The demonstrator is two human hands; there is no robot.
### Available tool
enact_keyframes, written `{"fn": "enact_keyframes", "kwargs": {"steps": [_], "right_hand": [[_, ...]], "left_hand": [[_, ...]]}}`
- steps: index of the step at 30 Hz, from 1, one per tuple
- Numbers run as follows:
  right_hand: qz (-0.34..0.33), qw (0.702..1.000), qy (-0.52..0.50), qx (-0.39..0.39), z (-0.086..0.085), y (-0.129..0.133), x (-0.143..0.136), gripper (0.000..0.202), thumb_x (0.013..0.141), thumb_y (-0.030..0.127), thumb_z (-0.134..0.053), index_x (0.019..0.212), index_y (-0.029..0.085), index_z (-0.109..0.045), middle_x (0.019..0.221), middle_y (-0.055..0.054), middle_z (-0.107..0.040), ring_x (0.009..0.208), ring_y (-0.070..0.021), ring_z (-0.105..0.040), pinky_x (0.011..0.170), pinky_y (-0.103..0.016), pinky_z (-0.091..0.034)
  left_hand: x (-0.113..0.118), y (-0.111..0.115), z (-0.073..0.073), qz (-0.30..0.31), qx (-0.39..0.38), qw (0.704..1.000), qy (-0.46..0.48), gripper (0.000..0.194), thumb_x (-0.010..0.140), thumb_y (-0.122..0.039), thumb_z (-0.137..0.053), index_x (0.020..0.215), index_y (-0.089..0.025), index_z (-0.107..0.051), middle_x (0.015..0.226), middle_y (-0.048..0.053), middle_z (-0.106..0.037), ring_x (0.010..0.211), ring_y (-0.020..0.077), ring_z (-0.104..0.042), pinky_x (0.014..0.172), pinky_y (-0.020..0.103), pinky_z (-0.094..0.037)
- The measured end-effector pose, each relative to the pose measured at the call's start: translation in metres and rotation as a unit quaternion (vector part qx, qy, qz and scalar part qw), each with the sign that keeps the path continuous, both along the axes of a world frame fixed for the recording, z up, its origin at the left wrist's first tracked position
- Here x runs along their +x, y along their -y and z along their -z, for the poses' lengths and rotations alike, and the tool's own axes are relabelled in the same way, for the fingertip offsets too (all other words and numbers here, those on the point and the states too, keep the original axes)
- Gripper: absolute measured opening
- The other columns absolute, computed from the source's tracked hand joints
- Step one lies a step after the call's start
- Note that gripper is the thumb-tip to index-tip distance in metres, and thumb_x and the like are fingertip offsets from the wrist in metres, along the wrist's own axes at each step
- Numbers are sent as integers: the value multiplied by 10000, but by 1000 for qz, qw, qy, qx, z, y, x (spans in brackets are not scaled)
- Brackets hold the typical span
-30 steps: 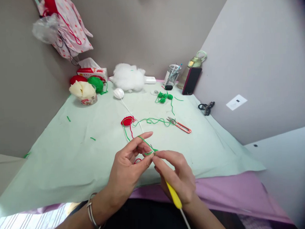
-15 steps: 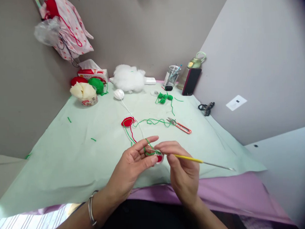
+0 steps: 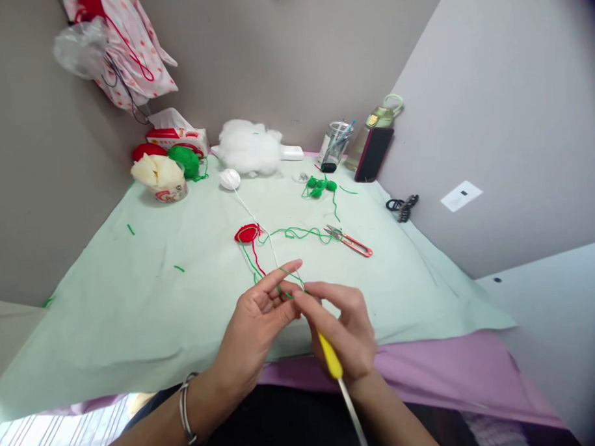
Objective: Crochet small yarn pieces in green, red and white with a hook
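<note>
Green yarn (image 3: 292,274) runs over the raised index finger of my left hand (image 3: 255,325), whose thumb and other fingers pinch the small crochet piece, now almost hidden by the fingers. My right hand (image 3: 343,325) is closed round a yellow-handled crochet hook (image 3: 330,355); its metal shaft points down toward my body, and the other tip lies at the left fingertips. Beyond the hands lies a red crochet piece (image 3: 248,234) with red and green strands. A white strand leads from the white yarn ball (image 3: 229,180) to the hands.
Orange-handled snips (image 3: 351,241) lie right of centre, near green crochet pieces (image 3: 320,187). At the back stand white stuffing (image 3: 250,146), a cup of pens (image 3: 334,147), a phone (image 3: 374,155) and a tissue box (image 3: 177,141). A bowl (image 3: 165,182) is back left.
The hook has swung from pointing right to pointing down toward my body, as my right hand turned. Its fingers now cover the small red and white piece. The view has shifted slightly.
</note>
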State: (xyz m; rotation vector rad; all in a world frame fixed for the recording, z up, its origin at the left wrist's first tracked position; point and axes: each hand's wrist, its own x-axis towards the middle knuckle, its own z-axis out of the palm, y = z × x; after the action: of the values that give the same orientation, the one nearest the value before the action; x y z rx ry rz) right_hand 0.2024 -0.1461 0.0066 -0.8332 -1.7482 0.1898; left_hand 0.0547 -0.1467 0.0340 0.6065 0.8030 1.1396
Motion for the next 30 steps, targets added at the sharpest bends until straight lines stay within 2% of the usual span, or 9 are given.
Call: {"fn": "enact_keyframes", "kwargs": {"steps": [2, 5, 7, 9, 11, 14, 19, 24, 30], "right_hand": [[3, 1000, -4, 12, 3, 1, 2, 482, 934, 82, -683, 1323, 364, -722, 1178, -84, -741, 1024, -242, -724, 788, -374, -631], [-26, 987, -137, -80, -4, 0, 5, 336, 992, 108, -606, 1194, 319, -773, 1030, -65, -747, 888, -207, -717, 746, -361, -607], [-63, 956, -245, -146, -12, -2, 6, 265, 1028, 155, -566, 1090, 292, -785, 924, -40, -731, 727, -165, -681, 661, -329, -575], [-113, 922, -312, -199, -16, -5, 5, 221, 1039, 208, -573, 1025, 275, -784, 888, -25, -715, 644, -133, -642, 600, -297, -547], [-147, 911, -310, -229, -16, -7, 3, 190, 1029, 236, -604, 1001, 265, -790, 906, -33, -718, 737, -150, -672, 651, -296, -565], [-145, 927, -263, -224, -13, -8, 0, 172, 1004, 205, -643, 1015, 268, -802, 940, -47, -725, 925, -187, -686, 771, -320, -582], [-130, 935, -245, -220, -14, -7, -1, 190, 911, 120, -740, 991, 277, -813, 900, -39, -707, 843, -180, -675, 675, -297, -570], [-109, 931, -272, -219, -13, -8, -1, 179, 918, 133, -740, 977, 288, -807, 865, -22, -716, 795, -168, -670, 671, -298, -572], [-82, 939, -279, -186, -12, -8, -7, 210, 912, 102, -739, 975, 293, -802, 876, -27, -727, 823, -172, -671, 673, -298, -574]], "left_hand": [[-1, -2, -2, 34, -47, 997, 46, 509, 784, -322, -900, 1268, -230, -770, 928, 27, -728, 888, 147, -639, 869, 263, -508], [-8, -7, -4, 56, -76, 994, 60, 405, 778, -272, -895, 1169, -195, -820, 908, 35, -716, 808, 120, -600, 815, 240, -504], [-13, -9, -6, 49, -66, 996, 40, 372, 777, -265, -893, 1136, -190, -834, 840, 20, -691, 757, 106, -575, 780, 226, -491], [-14, -8, -7, 47, -39, 998, 18, 379, 783, -279, -889, 1149, -201, -831, 817, 11, -684, 745, 106, -575, 766, 227, -478], [-12, -6, -6, 52, -7, 999, -2, 394, 795, -285, -881, 1180, -230, -818, 850, 15, -712, 782, 123, -609, 788, 243, -479], [-9, -4, -2, 49, 23, 998, -26, 408, 804, -283, -880, 1204, -273, -801, 897, 13, -734, 844, 143, -642, 826, 262, -491], [-10, -5, 4, 22, 83, 994, -75, 379, 856, -322, -841, 1231, -316, -788, 887, -12, -673, 823, 132, -619, 818, 255, -491], [-11, -4, 3, -10, 117, 982, -149, 245, 913, -341, -783, 1153, -308, -817, 832, -26, -663, 741, 112, -583, 783, 246, -486], [-10, -2, -1, -14, 101, 990, -101, 284, 878, -294, -825, 1159, -335, -808, 856, -34, -673, 842, 105, -627, 855, 208, -510]]}}
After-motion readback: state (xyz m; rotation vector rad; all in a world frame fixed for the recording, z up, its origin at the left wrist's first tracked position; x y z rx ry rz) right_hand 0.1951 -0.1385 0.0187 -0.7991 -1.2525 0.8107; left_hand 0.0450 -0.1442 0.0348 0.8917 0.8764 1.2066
